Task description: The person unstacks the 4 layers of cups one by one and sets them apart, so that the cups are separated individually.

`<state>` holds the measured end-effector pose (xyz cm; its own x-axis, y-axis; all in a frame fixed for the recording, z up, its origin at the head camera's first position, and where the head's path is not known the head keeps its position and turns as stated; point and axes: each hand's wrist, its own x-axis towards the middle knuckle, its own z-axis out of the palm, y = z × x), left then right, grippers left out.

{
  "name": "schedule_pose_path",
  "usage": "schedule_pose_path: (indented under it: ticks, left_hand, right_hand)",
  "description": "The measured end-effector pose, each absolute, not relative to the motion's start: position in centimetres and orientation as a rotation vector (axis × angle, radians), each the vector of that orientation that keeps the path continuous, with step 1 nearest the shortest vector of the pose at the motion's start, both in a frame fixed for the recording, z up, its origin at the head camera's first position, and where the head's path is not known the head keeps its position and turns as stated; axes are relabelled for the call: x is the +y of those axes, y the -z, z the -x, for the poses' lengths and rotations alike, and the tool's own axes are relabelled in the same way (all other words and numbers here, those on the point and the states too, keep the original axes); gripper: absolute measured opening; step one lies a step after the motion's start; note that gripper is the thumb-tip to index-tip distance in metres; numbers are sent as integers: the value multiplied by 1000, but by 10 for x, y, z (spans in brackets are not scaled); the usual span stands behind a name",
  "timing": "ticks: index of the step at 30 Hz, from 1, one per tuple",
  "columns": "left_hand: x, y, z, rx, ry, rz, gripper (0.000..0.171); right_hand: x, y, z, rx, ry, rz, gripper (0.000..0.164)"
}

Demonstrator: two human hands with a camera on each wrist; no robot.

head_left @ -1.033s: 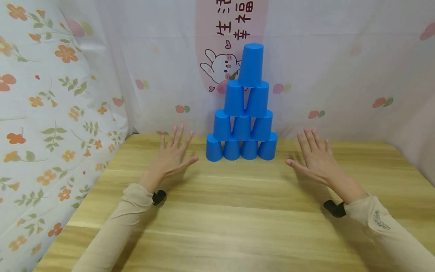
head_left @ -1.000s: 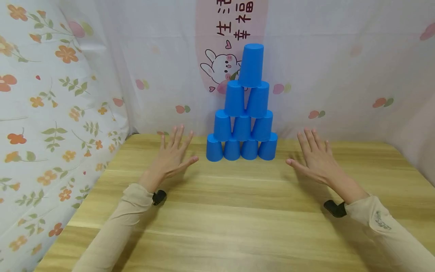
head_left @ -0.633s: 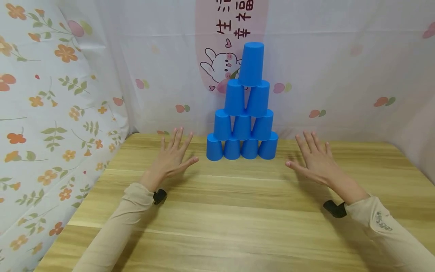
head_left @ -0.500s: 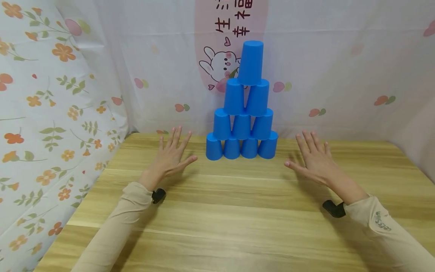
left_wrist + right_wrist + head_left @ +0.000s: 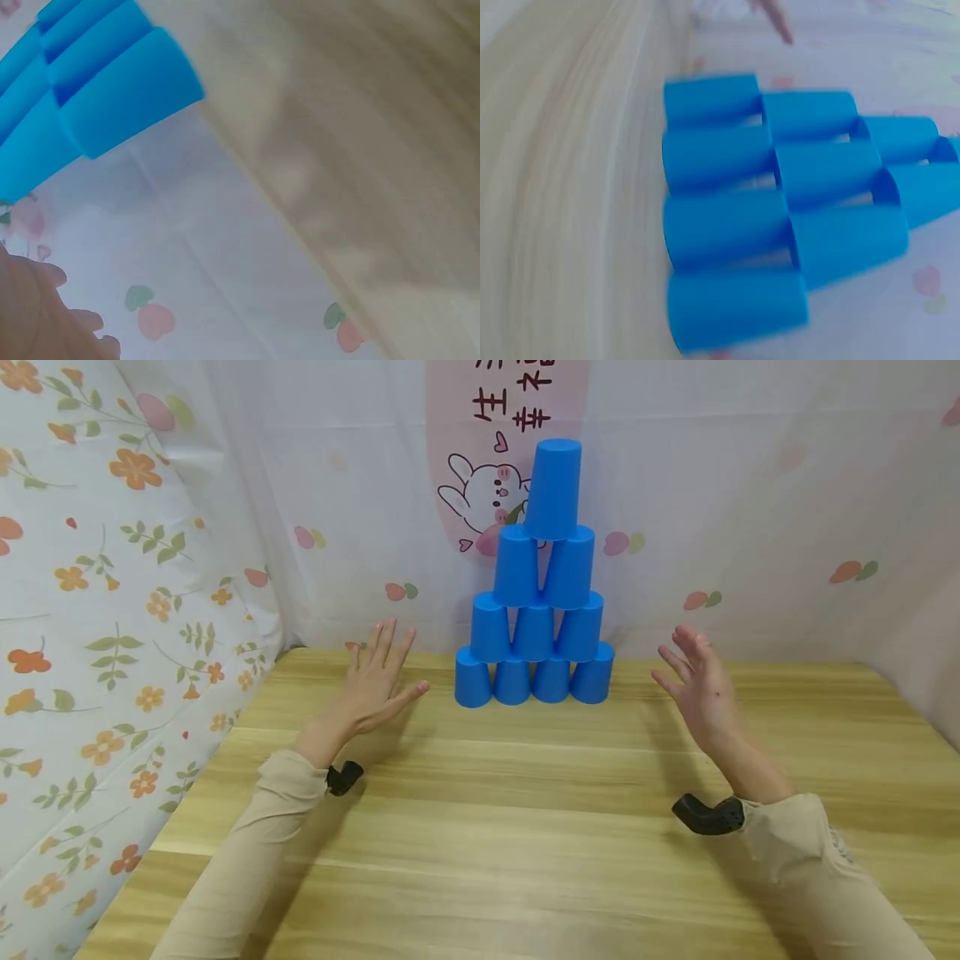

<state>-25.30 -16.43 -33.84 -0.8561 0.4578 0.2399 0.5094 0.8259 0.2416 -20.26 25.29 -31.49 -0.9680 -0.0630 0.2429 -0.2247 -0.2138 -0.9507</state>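
Observation:
A pyramid of upside-down blue cups (image 5: pixel 533 632) stands at the back of the wooden table, narrowing upward to a single top cup (image 5: pixel 553 490). To its left my left hand (image 5: pixel 375 685) is spread palm down, fingers straight and thumb toward the cups, holding nothing. On the other side my right hand (image 5: pixel 705 697) is raised and turned so the palm faces inward, its fingers loosely bent, a gap between it and the cups. In the left wrist view, fingers (image 5: pixel 56 315) show at the lower left, below the blue cups (image 5: pixel 135 94). The right wrist view shows the stacked rows of blue cups (image 5: pixel 739 307) from the side.
Behind the cups hangs a pale cloth (image 5: pixel 352 468) with a rabbit drawing and fruit prints. A flower-patterned cloth (image 5: pixel 112 635) covers the left side. The wooden table (image 5: pixel 480 843) stretches toward me. Dark wrist cameras (image 5: pixel 708 816) hang below both sleeves.
My right hand has lifted and rolled, its palm turning toward the cups. My left hand has shifted slightly forward. The head view has tilted down a little; the cups stand unchanged.

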Motion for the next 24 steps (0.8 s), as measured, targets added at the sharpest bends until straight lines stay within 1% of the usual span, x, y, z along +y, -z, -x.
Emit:
schedule_pose_path:
  ticks: [3, 5, 9, 11, 16, 18, 21, 24]
  left_hand:
    - [-166, 331, 252, -2792, 506, 764, 83]
    - [-165, 328, 252, -2770, 536, 767, 79]
    - [-164, 318, 251, -2758, 614, 714, 72]
    - [-162, 312, 250, -2757, 660, 675, 72]
    - [-155, 295, 252, -2661, 805, 647, 73]
    - [-150, 287, 254, -2623, 840, 648, 72]
    - [-140, 274, 257, -2608, 866, 632, 73]
    - [-130, 261, 261, -2578, 907, 614, 71]
  right_hand:
    - [239, 320, 207, -1633, -2468, -167, 42]
    - [233, 325, 211, -1469, -2551, -59, 34]
    - [225, 336, 223, -1250, -2618, 125, 27]
    - [221, 344, 228, -1211, -2590, 206, 24]
    - [212, 364, 242, -1212, -2454, 360, 21]
    - [210, 372, 246, -1248, -2407, 388, 23]
    - [208, 381, 249, -1324, -2325, 397, 27]
    - [206, 387, 253, -1459, -2197, 334, 32]
